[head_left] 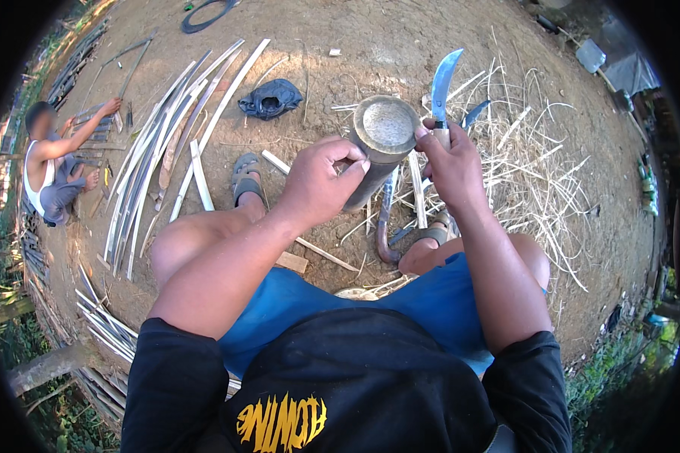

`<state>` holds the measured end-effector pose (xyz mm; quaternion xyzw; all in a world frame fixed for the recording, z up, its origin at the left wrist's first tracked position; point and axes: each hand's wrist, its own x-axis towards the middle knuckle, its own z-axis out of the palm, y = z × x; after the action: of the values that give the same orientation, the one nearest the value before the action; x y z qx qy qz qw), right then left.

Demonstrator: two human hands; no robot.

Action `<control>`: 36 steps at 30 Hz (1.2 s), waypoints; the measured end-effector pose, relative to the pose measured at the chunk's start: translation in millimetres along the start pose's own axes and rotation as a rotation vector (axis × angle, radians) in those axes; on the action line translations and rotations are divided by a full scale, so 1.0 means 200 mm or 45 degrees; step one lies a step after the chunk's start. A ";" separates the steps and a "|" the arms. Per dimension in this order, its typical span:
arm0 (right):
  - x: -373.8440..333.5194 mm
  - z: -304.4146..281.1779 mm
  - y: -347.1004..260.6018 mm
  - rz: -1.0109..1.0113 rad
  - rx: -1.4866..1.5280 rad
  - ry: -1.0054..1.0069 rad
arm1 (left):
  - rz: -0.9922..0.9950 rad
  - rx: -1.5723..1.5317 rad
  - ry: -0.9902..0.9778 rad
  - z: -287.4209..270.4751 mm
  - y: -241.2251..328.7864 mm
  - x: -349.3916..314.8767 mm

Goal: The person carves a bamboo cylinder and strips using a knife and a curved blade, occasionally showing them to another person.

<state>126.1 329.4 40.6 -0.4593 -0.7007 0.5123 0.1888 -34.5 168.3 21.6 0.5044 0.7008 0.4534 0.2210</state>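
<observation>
Between my hands, a dark cylinder like a bamboo section stands upright, its pale round top facing me. My left hand is at its left rim, with fingers curled and thumb pressed to the forefinger; whatever they pinch is too small or hidden to name. In my right hand is a curved knife, gripped by its short light handle, blade pointing up and away. The right fingertips are close by the cylinder's right rim. Below the cylinder, a brown curved handle shows between my feet.
Long split strips lie at left, beside a crumpled black bag. Tangled thin shavings cover the ground at right, with another dark blade among them. A person sits at far left. A black coil lies far off.
</observation>
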 end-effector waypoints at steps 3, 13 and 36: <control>0.00 -0.01 0.00 -0.008 0.023 0.002 | 0.029 0.082 -0.111 0.01 0.00 -0.02; 0.00 -0.02 0.00 -0.015 -0.032 -0.025 | -0.371 0.323 -0.386 -0.05 0.05 0.00; -0.04 0.00 -0.03 -0.016 0.021 -0.094 | -0.477 -0.357 -0.115 -0.04 -0.04 0.03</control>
<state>127.3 321.3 48.0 -0.4342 -0.7059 0.5333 0.1699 -46.3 169.4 20.0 0.3496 0.7018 0.4744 0.4002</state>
